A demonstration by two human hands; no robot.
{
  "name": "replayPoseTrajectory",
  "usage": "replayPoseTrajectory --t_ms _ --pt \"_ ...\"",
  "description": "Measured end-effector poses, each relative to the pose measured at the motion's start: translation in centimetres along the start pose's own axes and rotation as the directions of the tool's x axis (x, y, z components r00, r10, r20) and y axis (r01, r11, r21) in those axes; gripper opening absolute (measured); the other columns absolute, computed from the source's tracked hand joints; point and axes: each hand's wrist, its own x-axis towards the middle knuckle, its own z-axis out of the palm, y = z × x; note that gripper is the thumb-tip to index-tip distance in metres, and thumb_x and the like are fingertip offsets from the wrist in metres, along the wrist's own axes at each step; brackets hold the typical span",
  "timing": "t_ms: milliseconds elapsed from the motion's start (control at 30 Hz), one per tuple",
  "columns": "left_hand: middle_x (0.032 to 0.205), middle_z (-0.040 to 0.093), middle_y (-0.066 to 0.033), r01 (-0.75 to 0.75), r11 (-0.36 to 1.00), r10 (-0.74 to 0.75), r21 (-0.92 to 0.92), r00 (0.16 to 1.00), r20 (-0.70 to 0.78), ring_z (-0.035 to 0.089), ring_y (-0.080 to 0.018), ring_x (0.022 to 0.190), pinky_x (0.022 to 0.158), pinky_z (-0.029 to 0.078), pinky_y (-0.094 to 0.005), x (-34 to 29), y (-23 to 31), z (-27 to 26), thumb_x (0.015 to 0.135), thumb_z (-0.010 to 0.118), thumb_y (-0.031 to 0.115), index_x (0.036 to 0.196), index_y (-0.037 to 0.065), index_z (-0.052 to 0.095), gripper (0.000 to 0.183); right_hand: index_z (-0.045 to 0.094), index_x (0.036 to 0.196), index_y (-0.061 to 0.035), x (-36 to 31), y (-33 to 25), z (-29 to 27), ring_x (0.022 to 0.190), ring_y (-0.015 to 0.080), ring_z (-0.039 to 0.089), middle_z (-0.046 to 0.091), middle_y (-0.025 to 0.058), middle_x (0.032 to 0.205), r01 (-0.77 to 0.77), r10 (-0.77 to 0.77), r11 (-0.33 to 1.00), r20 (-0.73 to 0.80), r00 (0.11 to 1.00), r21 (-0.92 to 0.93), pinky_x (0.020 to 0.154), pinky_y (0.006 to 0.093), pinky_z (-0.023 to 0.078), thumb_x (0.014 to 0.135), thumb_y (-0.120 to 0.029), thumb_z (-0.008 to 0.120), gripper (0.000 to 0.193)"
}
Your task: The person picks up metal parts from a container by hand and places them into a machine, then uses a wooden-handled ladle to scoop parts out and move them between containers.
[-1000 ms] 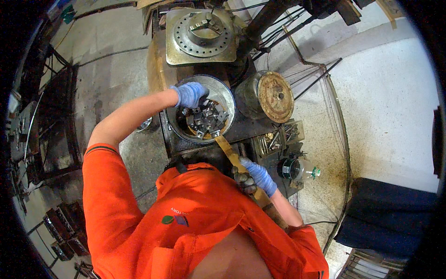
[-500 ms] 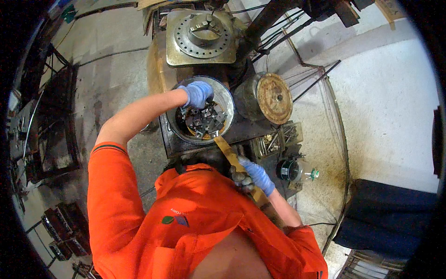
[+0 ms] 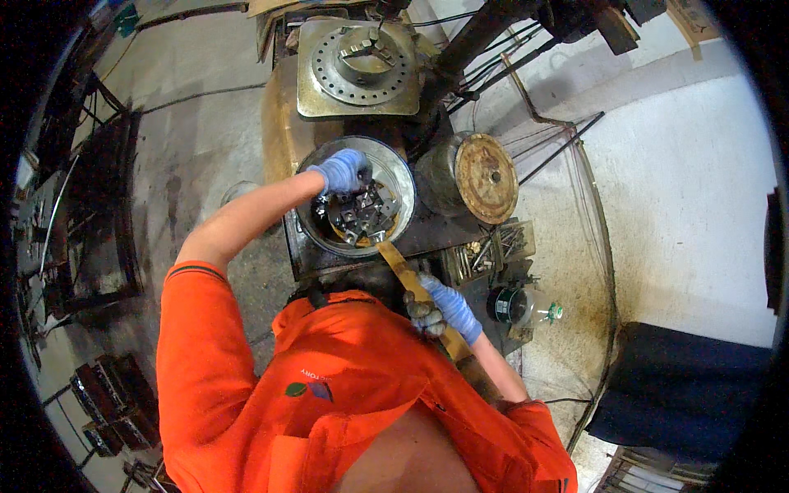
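Observation:
My left hand [image 3: 343, 171], in a blue glove with dark fingertips, is inside a round metal basin [image 3: 402, 177]. Its fingers are curled down over a pile of small dark metal parts [image 3: 366, 212]; whatever they pinch is hidden. Closer to my body, my right hand [image 3: 444, 311], gloved alike, is wrapped round a long flat yellowish-brown bar [image 3: 397, 261]. The bar slants across the front of my orange shirt, its far end at the basin's near rim. I cannot tell whether it is wood or metal.
Beyond the basin stands a machine table with a round three-jaw chuck [image 3: 367, 54]. Right of the basin is a drum-shaped part with a rusty disc face [image 3: 486, 178]. Trays of small metal pieces [image 3: 472, 259] and a clear bottle [image 3: 526, 306] lie near my right hand.
My left hand has shifted slightly left over the parts, fingers still curled. The bar in my right hand has moved a little, and its far end is slightly nearer to me.

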Motion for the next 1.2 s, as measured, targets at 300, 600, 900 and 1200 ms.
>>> replayPoseTrajectory --t_ms 300,600,900,1200 --pt "0.092 0.064 -0.0154 0.020 0.999 -0.025 -0.049 0.994 -0.111 0.062 -0.0278 0.084 0.077 0.047 -0.0363 -0.2 -2.9 -1.6 0.073 0.064 0.020 0.097 0.006 0.065 0.027 0.049 0.080 -0.0132 2.5 1.0 -1.4 0.037 0.0063 0.027 0.034 -0.0048 0.053 0.025 -0.028 0.997 0.043 0.999 0.069 0.035 0.0219 0.021 0.085 -0.051 0.050 0.039" --pt "0.093 0.065 -0.0153 0.503 0.862 -0.477 -0.071 0.753 -0.453 0.062 -0.0306 0.086 0.079 0.047 -0.0375 -7.4 -4.3 -6.7 0.073 0.064 0.030 0.099 0.006 0.064 0.035 0.050 0.084 -0.0122 3.9 0.7 -2.6 0.038 0.0067 0.028 0.035 -0.0044 0.053 -0.021 -0.024 0.977 0.207 0.978 0.211 0.036 0.0223 0.023 0.086 -0.050 0.050 0.038" --pt "0.087 0.062 -0.0205 0.481 0.876 -0.435 0.042 0.823 -0.364 0.059 -0.0360 0.084 0.074 0.047 -0.0421 -7.1 -4.5 -0.4 0.070 0.059 0.022 0.090 0.007 0.065 0.026 0.050 0.088 -0.0111 3.2 -0.2 -2.5 0.039 0.0068 0.030 0.035 -0.0044 0.053 0.046 -0.061 0.994 0.147 0.987 0.102 0.036 0.0221 0.025 0.087 -0.049 0.047 0.039" --pt "0.078 0.061 -0.0192 0.295 0.938 -0.210 0.182 0.901 -0.379 0.059 -0.0373 0.076 0.069 0.046 -0.0450 -3.6 1.1 0.5 0.069 0.060 0.022 0.084 0.007 0.064 0.022 0.050 0.088 -0.0068 6.8 3.0 -7.0 0.040 0.0050 0.031 0.040 -0.0039 0.057 -0.015 -0.015 0.979 0.144 0.989 0.205 0.036 0.0196 0.024 0.087 -0.047 0.049 0.040"
